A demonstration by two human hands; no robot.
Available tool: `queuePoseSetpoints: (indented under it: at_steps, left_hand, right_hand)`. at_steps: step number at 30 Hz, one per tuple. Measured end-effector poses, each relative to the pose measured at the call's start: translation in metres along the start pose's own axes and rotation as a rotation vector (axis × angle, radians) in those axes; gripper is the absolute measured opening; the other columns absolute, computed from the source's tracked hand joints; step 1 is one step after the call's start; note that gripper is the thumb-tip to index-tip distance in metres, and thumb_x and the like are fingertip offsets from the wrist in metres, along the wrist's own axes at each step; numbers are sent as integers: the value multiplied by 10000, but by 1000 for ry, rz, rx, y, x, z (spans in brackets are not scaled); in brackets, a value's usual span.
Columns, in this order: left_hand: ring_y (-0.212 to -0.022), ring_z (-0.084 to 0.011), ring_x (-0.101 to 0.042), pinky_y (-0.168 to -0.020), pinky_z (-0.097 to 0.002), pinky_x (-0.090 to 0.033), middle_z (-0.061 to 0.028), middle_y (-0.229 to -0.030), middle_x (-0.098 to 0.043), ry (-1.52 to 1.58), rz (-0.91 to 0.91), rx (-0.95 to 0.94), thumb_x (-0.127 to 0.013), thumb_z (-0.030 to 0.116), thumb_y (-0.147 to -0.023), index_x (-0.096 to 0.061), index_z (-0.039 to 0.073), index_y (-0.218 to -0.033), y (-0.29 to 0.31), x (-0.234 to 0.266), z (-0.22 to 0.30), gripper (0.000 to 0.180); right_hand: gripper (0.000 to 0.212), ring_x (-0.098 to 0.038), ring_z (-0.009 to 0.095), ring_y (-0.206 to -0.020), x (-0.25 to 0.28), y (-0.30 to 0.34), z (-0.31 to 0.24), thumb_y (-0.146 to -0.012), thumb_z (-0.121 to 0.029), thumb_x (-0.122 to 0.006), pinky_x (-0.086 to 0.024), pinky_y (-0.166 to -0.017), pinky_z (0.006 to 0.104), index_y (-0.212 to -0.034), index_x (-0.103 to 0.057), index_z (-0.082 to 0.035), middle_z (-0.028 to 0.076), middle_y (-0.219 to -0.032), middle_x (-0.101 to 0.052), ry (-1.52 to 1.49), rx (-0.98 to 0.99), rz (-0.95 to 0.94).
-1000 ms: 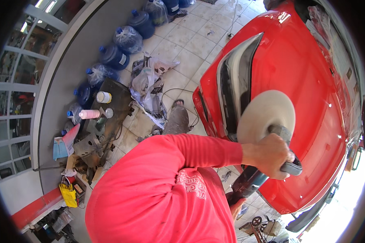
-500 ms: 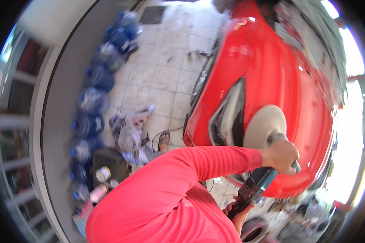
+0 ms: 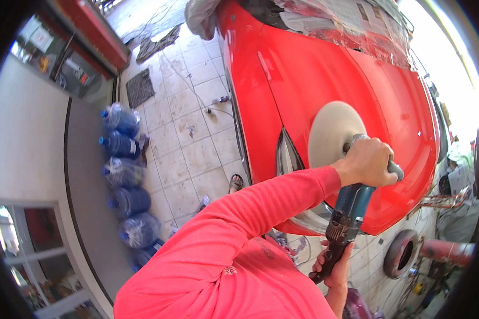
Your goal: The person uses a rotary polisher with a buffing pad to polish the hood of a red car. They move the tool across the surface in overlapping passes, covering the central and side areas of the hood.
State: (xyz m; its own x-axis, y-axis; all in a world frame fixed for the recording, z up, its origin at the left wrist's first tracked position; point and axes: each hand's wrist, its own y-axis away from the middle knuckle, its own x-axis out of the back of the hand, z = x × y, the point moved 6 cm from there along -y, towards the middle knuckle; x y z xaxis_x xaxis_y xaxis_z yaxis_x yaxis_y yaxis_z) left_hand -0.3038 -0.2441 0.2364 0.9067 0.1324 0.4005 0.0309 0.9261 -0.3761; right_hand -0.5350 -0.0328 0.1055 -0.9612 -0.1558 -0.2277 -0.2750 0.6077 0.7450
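A car polisher (image 3: 351, 204) with a teal and black body is held in both hands. My left hand (image 3: 368, 161) wraps round its front handle, the arm in a red sleeve stretched across. Lower down, my right hand (image 3: 336, 264) grips the dark rear end of the machine. The round cream pad (image 3: 331, 133) lies over the red hood (image 3: 378, 101) of a car, just beyond the headlight (image 3: 288, 154); whether its whole face touches the paint, I cannot tell. My left forearm hides part of the headlight.
Plastic and paper (image 3: 351, 24) cover the windshield area. Several blue water jugs (image 3: 130, 201) line the wall at left. A cable (image 3: 194, 87) runs over the tiled floor (image 3: 181, 143), where a sandalled foot (image 3: 236, 182) stands. A tire (image 3: 401, 254) and a red cylinder (image 3: 447, 251) are at lower right.
The view has swung, showing more floor, the doorway and the covered windshield. Both hands keep hold of the polisher, which now points more upright in view, its pad slightly farther from the headlight.
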Motion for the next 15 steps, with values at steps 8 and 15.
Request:
queuePoseSetpoints:
  at_steps: [8, 15]
  left_hand:
    - [-686, -358, -735, -741, -451, -585, -181, -681, -710, -27, -83, 54, -786, 425, -734, -777, 24, -783, -48, 70, -39, 404]
    - [-752, -365, -749, -760, -461, -582, -194, -754, -728, 68, -139, 48, -814, 397, -777, -778, 22, -940, -82, 107, -58, 410]
  right_hand:
    - [874, -546, 218, -502, -67, -39, -31, -1034, -834, -314, -490, -526, 390, -1258, -587, -34, 79, -686, -548, -46, 6, 23]
    - [758, -579, 218, -527, -116, -40, -67, -1047, -683, -532, -510, -528, 383, -1341, -567, 14, 105, -728, -578, -49, 109, -20]
